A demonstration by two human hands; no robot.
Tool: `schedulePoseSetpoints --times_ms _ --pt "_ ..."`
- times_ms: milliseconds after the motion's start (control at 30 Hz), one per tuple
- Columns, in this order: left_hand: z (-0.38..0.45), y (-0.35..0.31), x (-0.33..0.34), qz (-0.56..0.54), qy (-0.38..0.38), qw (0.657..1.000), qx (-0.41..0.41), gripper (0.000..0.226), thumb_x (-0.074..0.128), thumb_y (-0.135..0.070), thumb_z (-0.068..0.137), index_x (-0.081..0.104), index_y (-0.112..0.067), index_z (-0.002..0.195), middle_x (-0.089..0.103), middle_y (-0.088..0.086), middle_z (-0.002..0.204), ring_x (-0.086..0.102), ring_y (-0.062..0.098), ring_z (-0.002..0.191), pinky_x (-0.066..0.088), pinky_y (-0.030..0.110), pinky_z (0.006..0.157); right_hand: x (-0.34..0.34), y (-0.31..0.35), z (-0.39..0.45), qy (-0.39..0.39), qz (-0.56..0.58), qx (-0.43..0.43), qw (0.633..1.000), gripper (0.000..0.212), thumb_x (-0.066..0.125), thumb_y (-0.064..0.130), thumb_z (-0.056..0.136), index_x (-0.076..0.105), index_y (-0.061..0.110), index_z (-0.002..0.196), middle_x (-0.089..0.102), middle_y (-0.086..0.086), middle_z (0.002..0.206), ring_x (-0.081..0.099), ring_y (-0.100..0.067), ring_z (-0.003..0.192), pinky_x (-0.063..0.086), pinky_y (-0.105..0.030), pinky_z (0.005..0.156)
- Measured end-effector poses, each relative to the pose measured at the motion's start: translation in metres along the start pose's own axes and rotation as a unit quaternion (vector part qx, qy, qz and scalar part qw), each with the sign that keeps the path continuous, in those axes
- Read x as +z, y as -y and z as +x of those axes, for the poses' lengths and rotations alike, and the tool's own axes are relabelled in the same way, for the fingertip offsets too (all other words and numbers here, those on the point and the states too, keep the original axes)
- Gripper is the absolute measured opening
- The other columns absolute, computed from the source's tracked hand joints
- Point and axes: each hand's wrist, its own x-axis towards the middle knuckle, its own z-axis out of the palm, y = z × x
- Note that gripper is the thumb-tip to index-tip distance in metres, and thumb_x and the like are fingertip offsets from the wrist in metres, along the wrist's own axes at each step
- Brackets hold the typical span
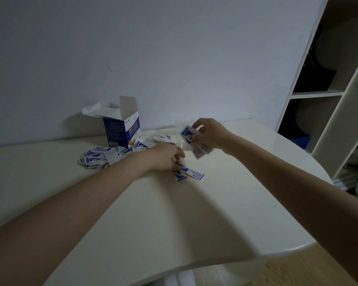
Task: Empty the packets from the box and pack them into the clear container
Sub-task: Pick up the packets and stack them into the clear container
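A dark blue box [122, 131] stands upright by the wall with its top flap open. Several blue-and-white packets [95, 158] lie scattered on the white table [153, 223] to its left and front. My right hand [209, 133] grips a bundle of packets [196, 145] and holds it at the clear container [182, 141], which is hard to make out behind the hand. My left hand [167, 157] rests on the table with its fingers closing on two loose packets [189, 174].
White tissue or paper [97, 110] lies behind the box against the wall. An open shelving unit [318, 93] stands at the right past the table's rounded edge. Wooden floor shows at the lower right.
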Motion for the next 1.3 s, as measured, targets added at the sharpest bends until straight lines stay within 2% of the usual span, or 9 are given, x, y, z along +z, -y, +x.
schedulePoseSetpoints --times_ms 167,333,433,500,600,767,867,1033,1300 --pt "0.006 0.001 0.005 0.006 -0.029 1.000 0.004 0.023 0.066 -0.016 0.082 0.065 -0.011 0.105 0.062 0.002 0.097 0.051 0.015 0.085 0.039 0.021 0.070 0.001 -0.014 -0.009 0.125 -0.058 0.019 0.990 0.008 0.059 0.006 0.086 0.067 0.005 0.089 0.061 -0.009 0.083 0.056 -0.022 0.078 0.046 -0.026 0.061" --pt "0.004 0.006 0.000 -0.020 -0.073 0.997 0.013 0.019 0.063 -0.014 0.084 0.055 -0.014 0.066 0.044 -0.005 0.061 0.040 0.009 0.059 0.028 0.021 0.053 0.012 -0.019 -0.007 0.166 -0.095 0.003 0.982 0.030 0.054 0.009 0.090 0.044 0.019 0.063 0.055 -0.009 0.090 0.051 -0.022 0.084 0.037 -0.023 0.059" --pt "0.000 0.011 -0.006 -0.061 -0.097 0.993 0.012 0.010 0.065 -0.022 0.085 0.066 -0.014 0.089 0.055 0.000 0.080 0.051 0.015 0.077 0.034 0.020 0.059 0.014 -0.012 -0.006 0.146 -0.128 -0.037 0.980 0.005 0.056 0.010 0.088 0.055 0.008 0.084 0.055 -0.011 0.098 0.051 -0.023 0.086 0.039 -0.026 0.062" --pt "-0.004 0.013 -0.011 -0.054 -0.085 0.995 0.010 0.028 0.064 -0.026 0.086 0.064 -0.016 0.112 0.060 0.001 0.098 0.051 0.013 0.085 0.036 0.015 0.060 0.013 -0.009 -0.004 0.097 -0.178 -0.065 0.977 0.020 0.057 0.010 0.086 0.059 0.003 0.104 0.059 -0.011 0.101 0.054 -0.026 0.089 0.042 -0.026 0.066" --pt "-0.008 0.016 -0.012 0.034 0.003 0.999 0.036 0.041 0.060 -0.021 0.088 0.052 -0.018 0.128 0.059 -0.002 0.116 0.050 0.013 0.096 0.034 0.017 0.073 0.010 -0.009 -0.004 0.057 -0.263 -0.123 0.955 0.011 0.053 0.006 0.085 0.062 0.009 0.078 0.056 -0.004 0.073 0.049 -0.022 0.075 0.033 -0.018 0.052" --pt "-0.008 0.018 -0.003 0.076 -0.015 0.995 0.066 0.014 0.060 -0.014 0.082 0.061 -0.011 0.095 0.056 -0.002 0.088 0.053 0.019 0.088 0.043 0.028 0.075 0.020 -0.027 -0.005 0.104 -0.294 -0.108 0.944 0.038 0.054 0.006 0.083 0.033 0.015 0.053 0.038 0.000 0.057 0.040 -0.020 0.061 0.028 -0.025 0.051" --pt "-0.008 0.018 -0.007 0.058 -0.063 0.995 0.059 0.006 0.062 -0.014 0.082 0.062 -0.010 0.086 0.054 -0.006 0.077 0.050 0.010 0.073 0.037 0.015 0.063 0.016 -0.027 -0.008 0.073 -0.286 -0.093 0.951 0.042 0.052 0.009 0.087 0.027 0.017 0.055 0.033 0.003 0.059 0.040 -0.019 0.070 0.024 -0.026 0.051" --pt "-0.009 0.028 -0.017 -0.164 -0.147 0.975 -0.007 0.036 0.064 -0.019 0.086 0.043 -0.011 0.057 0.035 -0.002 0.057 0.030 0.010 0.054 0.023 0.025 0.053 -0.005 -0.027 -0.001 -0.020 0.067 0.011 0.998 0.014 0.047 0.005 0.089 0.051 0.006 0.076 0.056 -0.013 0.077 0.055 -0.024 0.068 0.043 -0.027 0.056" --pt "-0.008 0.023 -0.013 -0.361 -0.135 0.919 -0.087 0.024 0.060 -0.018 0.090 0.063 -0.018 0.066 0.045 0.006 0.064 0.034 0.015 0.054 0.028 0.026 0.054 0.011 0.000 -0.012 0.128 0.420 0.034 0.898 0.018 0.042 -0.003 0.094 0.052 0.000 0.080 0.057 -0.014 0.079 0.058 -0.023 0.070 0.055 -0.026 0.060"
